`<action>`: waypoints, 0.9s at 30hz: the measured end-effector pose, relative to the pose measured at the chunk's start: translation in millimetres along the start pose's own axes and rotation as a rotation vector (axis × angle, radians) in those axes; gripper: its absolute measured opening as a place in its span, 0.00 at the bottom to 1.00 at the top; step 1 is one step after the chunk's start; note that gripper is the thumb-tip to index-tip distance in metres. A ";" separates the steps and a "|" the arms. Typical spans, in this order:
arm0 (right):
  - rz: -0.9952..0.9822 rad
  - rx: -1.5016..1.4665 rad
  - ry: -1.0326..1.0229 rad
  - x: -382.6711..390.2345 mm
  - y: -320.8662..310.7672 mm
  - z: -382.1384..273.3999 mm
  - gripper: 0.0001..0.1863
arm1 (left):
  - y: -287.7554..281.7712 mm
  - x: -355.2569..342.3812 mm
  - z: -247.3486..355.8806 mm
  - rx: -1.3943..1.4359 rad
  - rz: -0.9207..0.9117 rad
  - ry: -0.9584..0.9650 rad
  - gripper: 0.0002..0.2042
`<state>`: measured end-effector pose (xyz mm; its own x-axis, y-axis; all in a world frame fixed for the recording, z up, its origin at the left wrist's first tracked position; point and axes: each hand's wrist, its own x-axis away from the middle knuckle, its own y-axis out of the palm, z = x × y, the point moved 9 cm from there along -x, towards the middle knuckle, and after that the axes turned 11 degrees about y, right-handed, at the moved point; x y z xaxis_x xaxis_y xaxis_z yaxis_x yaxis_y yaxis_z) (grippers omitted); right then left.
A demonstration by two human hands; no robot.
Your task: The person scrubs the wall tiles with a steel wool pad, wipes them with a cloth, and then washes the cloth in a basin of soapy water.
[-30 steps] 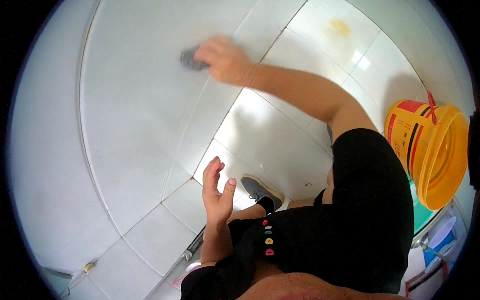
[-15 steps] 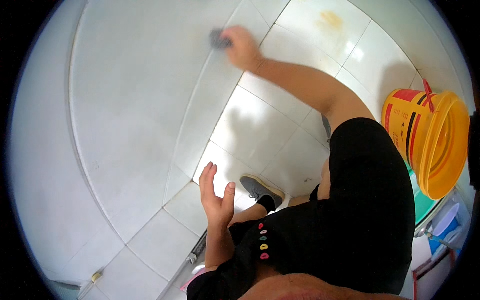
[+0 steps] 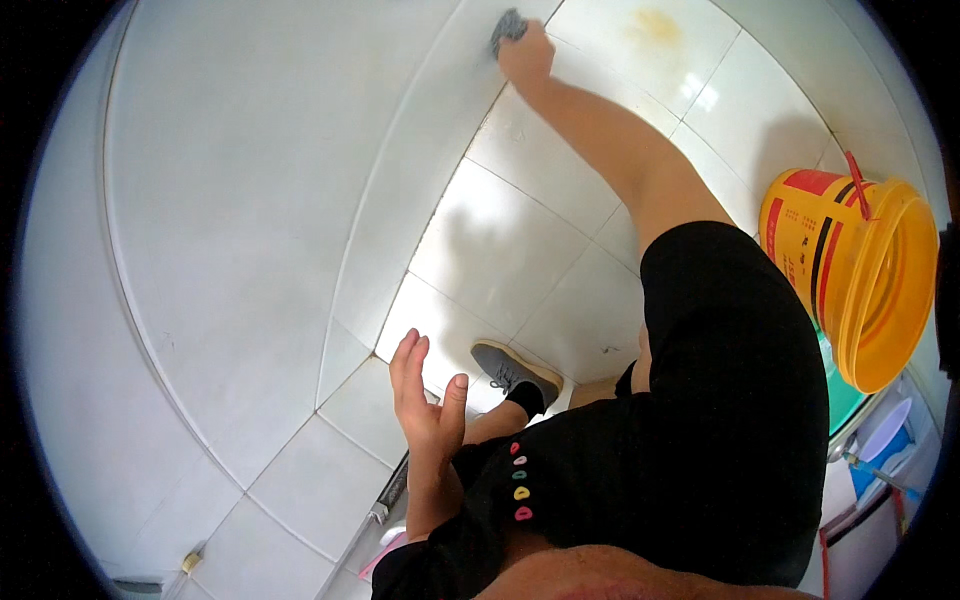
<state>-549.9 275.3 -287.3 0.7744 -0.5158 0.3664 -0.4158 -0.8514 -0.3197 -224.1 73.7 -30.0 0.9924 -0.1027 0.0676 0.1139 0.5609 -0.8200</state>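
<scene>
Grey and rough-looking, the scrubber was at the top of the view, on the white wall, just beside the dark seam that divided wall from tiles. The right hand was clamped on it, fingers bent over its near side, and its forearm stretched up across the tiles from a short black sleeve. Whether the scrubber's whole face met the wall, I could not tell.

Well apart from it, the left hand was raised in front of the body, fingers up and loosely together, thumb standing away from them, with nothing between. Near that thumb a grey shoe stood on the tiles. A row of small coloured shapes ran down the black shirt.

Beyond the right hand, a yellowish stain marked one tile. Over at the right, a yellow bucket with a red handle had its mouth toward the view's edge; a green basin showed partly behind it.
</scene>
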 end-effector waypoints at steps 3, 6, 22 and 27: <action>-0.035 0.111 -0.019 1.4 7.3 3.7 0.21 | 5.6 1.2 -10.2 0.005 -0.019 -0.011 0.24; -0.247 0.247 -0.197 59.4 59.1 31.4 0.22 | 5.5 0.5 -10.3 0.008 -0.032 0.009 0.24; -0.460 0.442 0.218 88.0 125.3 128.9 0.20 | -4.8 1.8 -9.2 -0.038 -0.058 0.028 0.25; 0.048 0.457 0.061 -81.0 84.1 146.6 0.13 | -18.8 17.2 -22.3 -0.065 -0.051 -0.027 0.26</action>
<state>-577.6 259.5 -472.0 0.7241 -0.5700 0.3884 -0.1873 -0.7044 -0.6846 -210.2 43.1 -26.1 0.9864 -0.1068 0.1248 0.1618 0.5010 -0.8502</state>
